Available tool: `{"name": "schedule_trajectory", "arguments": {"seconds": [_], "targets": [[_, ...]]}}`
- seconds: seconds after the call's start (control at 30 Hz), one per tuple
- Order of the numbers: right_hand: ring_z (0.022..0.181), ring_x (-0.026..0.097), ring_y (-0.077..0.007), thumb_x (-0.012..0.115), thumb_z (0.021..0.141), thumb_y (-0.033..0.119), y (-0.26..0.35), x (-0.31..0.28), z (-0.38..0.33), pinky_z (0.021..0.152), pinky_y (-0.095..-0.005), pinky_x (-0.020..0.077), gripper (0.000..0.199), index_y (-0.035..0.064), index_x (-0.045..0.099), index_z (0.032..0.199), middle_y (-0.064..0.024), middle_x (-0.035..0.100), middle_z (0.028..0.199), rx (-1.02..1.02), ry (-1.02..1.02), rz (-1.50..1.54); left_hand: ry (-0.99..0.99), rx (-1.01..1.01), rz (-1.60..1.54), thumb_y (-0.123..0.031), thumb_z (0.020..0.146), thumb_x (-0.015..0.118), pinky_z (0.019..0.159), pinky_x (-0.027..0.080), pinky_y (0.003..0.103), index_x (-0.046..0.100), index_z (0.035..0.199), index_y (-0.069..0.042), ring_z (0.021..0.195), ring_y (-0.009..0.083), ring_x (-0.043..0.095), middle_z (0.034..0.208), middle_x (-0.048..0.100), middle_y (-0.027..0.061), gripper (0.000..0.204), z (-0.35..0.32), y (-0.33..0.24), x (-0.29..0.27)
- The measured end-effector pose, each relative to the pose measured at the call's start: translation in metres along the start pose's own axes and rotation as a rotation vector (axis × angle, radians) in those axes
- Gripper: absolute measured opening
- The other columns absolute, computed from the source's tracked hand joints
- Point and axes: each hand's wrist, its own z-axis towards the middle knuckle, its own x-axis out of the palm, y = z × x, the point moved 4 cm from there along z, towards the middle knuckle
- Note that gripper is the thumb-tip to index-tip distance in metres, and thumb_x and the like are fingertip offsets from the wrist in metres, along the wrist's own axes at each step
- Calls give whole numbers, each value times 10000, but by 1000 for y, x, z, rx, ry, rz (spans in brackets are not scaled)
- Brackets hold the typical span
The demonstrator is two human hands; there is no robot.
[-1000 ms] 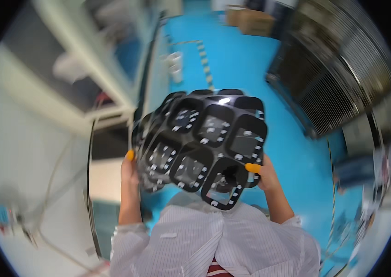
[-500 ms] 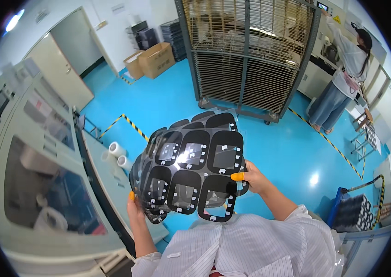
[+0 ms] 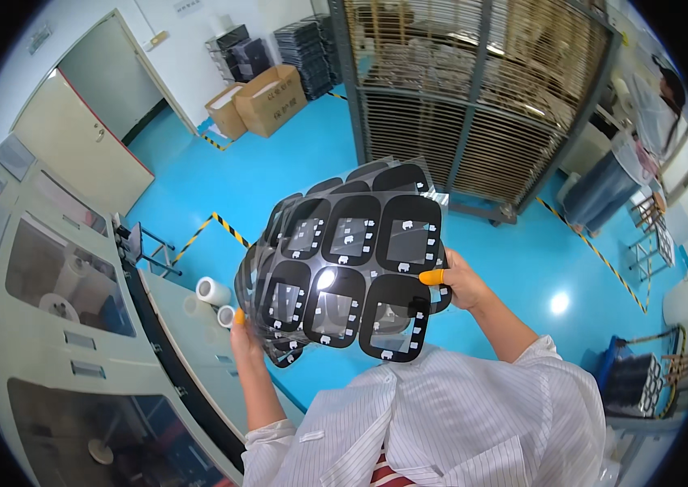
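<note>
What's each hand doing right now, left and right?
Left hand: closed on the left edge of the stack of black sheets.
Right hand: closed on the stack's right edge.

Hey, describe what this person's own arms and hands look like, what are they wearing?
Both forearms are bare below loose white sleeves with thin dark stripes, pushed up the arms. The left hand and right hand wear no full gloves, only orange-yellow rubber caps on some fingers. No watch or rings are visible.
</note>
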Motion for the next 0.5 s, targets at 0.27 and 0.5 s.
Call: {"name": "schedule_trajectory", "arguments": {"seconds": [0.27,0.5], "targets": [[828,581,-117,555,676,-58,0,40,14,679,-212,468,392,-8,494,1060,-57,591,937,38,-11,-37,46,-30,-4,-132,886,404,769,483,293,524,1044,23,862,193,596,941,611,103,252,7,-24,-4],[797,585,-133,563,681,-41,7,58,12,675,-232,476,429,-8,460,1097,-70,584,949,-7,-53,-12,96,-26,25,-135,887,372,812,460,301,529,1048,26,896,190,581,985,599,116,276,31,-37,-25]]}}
